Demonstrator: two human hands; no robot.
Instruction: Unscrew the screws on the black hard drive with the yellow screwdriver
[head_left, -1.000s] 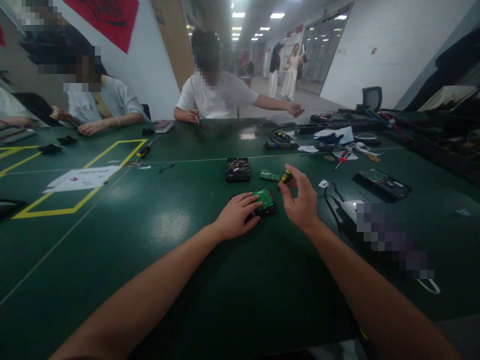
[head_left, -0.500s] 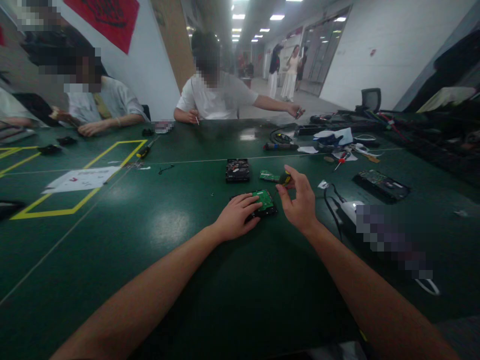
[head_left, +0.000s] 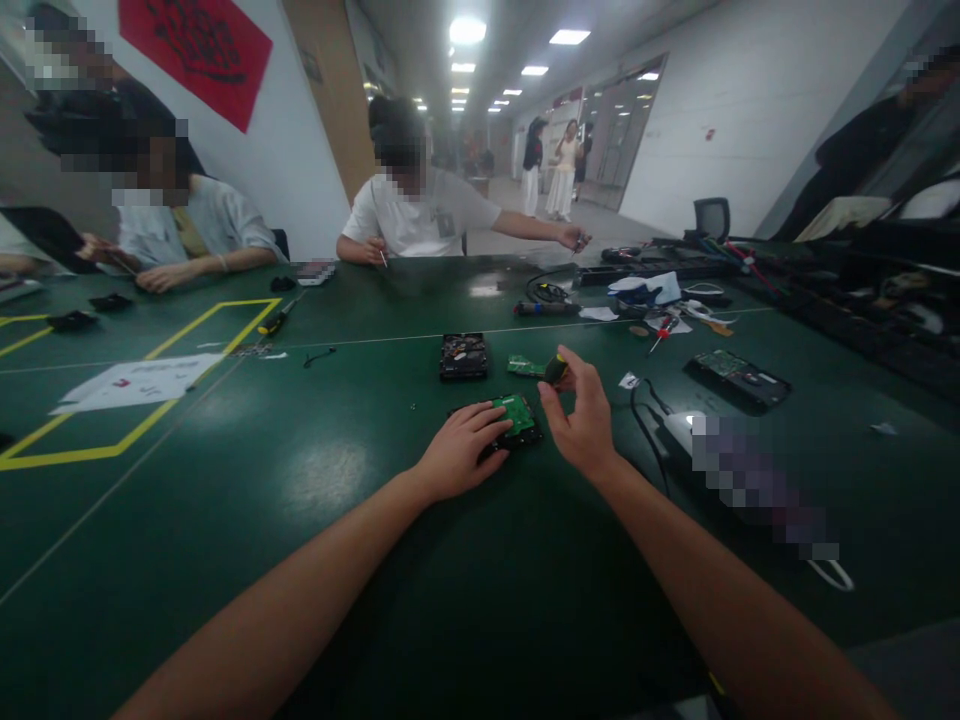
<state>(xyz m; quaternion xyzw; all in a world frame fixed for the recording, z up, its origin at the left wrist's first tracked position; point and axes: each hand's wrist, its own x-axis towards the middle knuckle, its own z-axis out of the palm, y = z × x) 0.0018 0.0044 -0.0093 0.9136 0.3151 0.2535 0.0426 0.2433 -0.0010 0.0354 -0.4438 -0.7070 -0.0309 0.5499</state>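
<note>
A hard drive (head_left: 523, 412) with a green circuit board on top lies on the table in front of me. My left hand (head_left: 466, 450) grips it from the left, fingers across the board and thumb along the near edge. Just right of it, my right hand (head_left: 581, 415) pinches the dark green and yellow handle of a screwdriver (head_left: 556, 368); its shaft and tip are not clear to see. A loose green circuit board (head_left: 523, 366) lies behind, close to the handle. Farther back is a second hard drive (head_left: 463, 357), dark side up.
To the right are another hard drive (head_left: 739, 380), a cable (head_left: 646, 440) and a long pale object (head_left: 679, 430), partly blurred. A red screwdriver (head_left: 663, 333) lies among papers. At left, paper (head_left: 139, 383) and a yellow-handled screwdriver (head_left: 275, 321). Co-workers sit across the table (head_left: 225, 540).
The view has shifted a little, so everything sits slightly lower and farther left. Both hands keep about the same hold and place over the hard drive.
</note>
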